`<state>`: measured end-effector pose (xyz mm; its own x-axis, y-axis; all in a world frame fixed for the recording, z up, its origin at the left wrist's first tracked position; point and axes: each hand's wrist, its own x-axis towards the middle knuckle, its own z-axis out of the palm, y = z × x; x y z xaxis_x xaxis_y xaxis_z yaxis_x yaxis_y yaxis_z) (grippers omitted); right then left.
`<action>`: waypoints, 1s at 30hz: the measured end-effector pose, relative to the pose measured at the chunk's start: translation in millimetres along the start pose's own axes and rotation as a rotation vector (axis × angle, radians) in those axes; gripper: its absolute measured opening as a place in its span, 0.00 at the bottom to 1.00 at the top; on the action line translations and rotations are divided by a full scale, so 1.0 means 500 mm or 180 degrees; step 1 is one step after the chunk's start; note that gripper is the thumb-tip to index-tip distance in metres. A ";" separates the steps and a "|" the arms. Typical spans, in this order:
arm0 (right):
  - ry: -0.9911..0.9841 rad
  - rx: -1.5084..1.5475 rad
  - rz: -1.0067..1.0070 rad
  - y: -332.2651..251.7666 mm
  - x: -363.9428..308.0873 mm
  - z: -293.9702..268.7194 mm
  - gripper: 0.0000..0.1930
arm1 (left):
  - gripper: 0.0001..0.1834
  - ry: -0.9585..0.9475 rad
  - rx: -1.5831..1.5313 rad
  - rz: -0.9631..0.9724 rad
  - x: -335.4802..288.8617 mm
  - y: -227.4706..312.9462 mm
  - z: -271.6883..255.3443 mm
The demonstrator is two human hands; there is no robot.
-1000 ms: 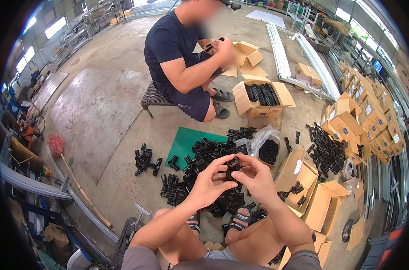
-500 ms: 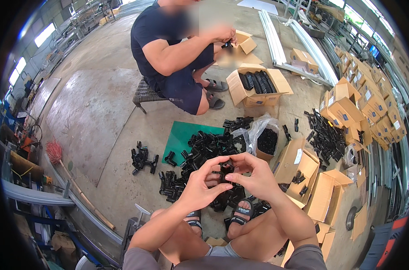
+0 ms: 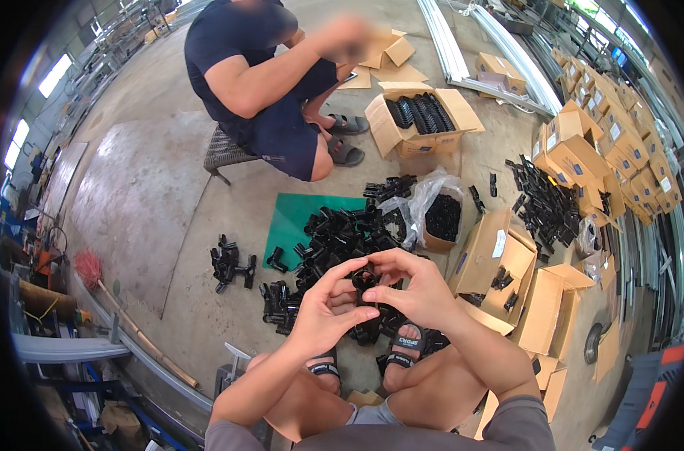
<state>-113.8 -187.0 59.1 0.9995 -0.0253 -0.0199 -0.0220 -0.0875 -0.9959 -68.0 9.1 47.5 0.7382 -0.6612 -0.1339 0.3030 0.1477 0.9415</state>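
Observation:
Between my two hands is a black pipe fitting (image 3: 365,281), a short tube with a round open end turned up. My left hand (image 3: 328,302) grips it from the left, fingers curled around its side. On the other side my right hand (image 3: 412,289) holds it, thumb pressed against the front and fingers over the top. A heap of black fittings (image 3: 342,234) lies beneath and beyond my hands, partly on a green sheet (image 3: 288,213). The fitting's lower part is hidden by my fingers and blends with the heap.
A co-worker (image 3: 259,83) sits on a woven stool (image 3: 225,154) ahead. A filled carton (image 3: 424,139), a plastic-lined box of small black parts (image 3: 442,218) and open cartons (image 3: 556,304) stand to the right. Stacked boxes (image 3: 627,150) rise behind another pile (image 3: 545,203). A broom (image 3: 142,327) lies left.
The view has shifted slightly, so the surroundings sit a little further left and up. My hands still hold the fitting between them, with little change in grip. The co-worker's hands are now blurred.

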 end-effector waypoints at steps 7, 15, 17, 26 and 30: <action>-0.0063 0.0524 0.0419 0.061 0.089 -0.086 0.20 | 0.40 0.0202 0.0056 -0.0093 0.003 -0.015 -0.028; 0.2199 -0.1729 0.1667 0.514 0.218 -0.475 0.12 | 0.41 0.0316 -0.0159 -0.0190 0.014 -0.006 -0.053; 0.1851 -0.2561 0.2012 0.550 0.226 -0.464 0.12 | 0.40 0.0471 -0.0265 -0.0285 0.013 -0.012 -0.069; 0.0658 -0.4068 0.2093 0.724 0.274 -0.471 0.11 | 0.41 0.0607 -0.0545 -0.0470 0.037 -0.037 -0.100; 0.0813 -0.4075 0.2126 0.751 0.281 -0.445 0.09 | 0.40 0.0545 -0.0357 -0.0372 0.054 -0.043 -0.107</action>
<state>13.3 -445.1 -298.2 0.7672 -0.5748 -0.2847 -0.6105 -0.7905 -0.0491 -22.1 27.4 6.9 0.7828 -0.5455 -0.2994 0.4503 0.1645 0.8776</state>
